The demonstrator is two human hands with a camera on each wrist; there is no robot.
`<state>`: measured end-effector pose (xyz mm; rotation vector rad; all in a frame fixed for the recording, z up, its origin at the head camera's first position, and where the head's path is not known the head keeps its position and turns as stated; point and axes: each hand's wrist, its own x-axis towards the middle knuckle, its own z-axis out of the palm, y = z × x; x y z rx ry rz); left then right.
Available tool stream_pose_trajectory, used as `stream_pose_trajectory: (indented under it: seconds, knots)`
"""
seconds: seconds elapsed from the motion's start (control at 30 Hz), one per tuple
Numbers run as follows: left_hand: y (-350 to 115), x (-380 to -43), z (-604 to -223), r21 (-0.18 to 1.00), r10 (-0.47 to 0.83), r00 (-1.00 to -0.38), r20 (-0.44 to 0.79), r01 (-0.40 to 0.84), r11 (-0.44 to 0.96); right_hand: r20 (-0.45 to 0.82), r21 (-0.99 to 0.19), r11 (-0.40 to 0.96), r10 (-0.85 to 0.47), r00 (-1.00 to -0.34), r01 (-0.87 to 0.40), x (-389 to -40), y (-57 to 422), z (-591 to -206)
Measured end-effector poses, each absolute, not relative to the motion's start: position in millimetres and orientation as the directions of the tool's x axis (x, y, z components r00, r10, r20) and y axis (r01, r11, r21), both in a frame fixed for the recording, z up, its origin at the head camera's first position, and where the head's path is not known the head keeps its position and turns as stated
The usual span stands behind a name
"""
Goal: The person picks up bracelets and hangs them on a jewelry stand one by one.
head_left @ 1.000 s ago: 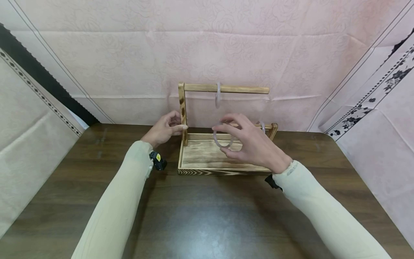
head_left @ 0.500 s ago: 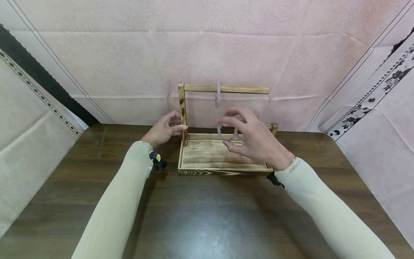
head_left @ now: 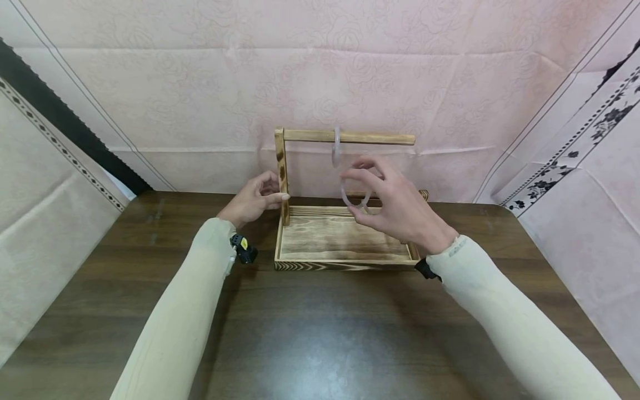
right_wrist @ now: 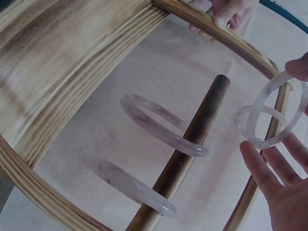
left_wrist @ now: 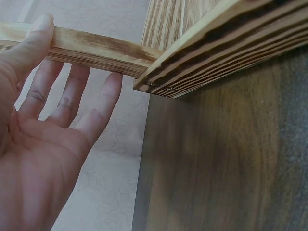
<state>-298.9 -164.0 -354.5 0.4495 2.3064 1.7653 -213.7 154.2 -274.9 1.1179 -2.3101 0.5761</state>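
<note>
A wooden bangle stand (head_left: pixel 281 166) with a tray base (head_left: pixel 320 239) stands at the table's far side. My left hand (head_left: pixel 254 203) holds its left upright, thumb in front and fingers behind. My right hand (head_left: pixel 397 205) pinches a pale translucent bangle (right_wrist: pixel 260 98) between thumb and fingers, raised over the tray below the upper bar (head_left: pixel 380 138). Another such bangle (head_left: pixel 336 147) hangs on that bar. In the right wrist view two bangles hang on the lower bar (right_wrist: pixel 207 113): a nearer one (right_wrist: pixel 127 185) and a farther one (right_wrist: pixel 163 134). The right hand mostly hides the lower bar from the head view.
The brown wooden table (head_left: pixel 300 322) extends in front of the stand. A pale pink patterned cloth (head_left: pixel 200 100) hangs close behind it, with more cloth at both sides. The upper bar's right end (head_left: pixel 413 139) is free-standing.
My right hand has lifted the bangle up and slightly right, from over the tray toward the upper bar. The left hand has stayed at the upright.
</note>
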Motion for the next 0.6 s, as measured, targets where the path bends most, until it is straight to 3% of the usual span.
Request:
stream_pose_trajectory:
  seconds: [0.6]
  knots:
    - [-165, -299, -356, 0.964, 0.357, -0.934, 0.034, 0.124, 0.234, 0.619, -0.162, 0.629, -0.536, -0.575, -0.761, -225, 160, -269]
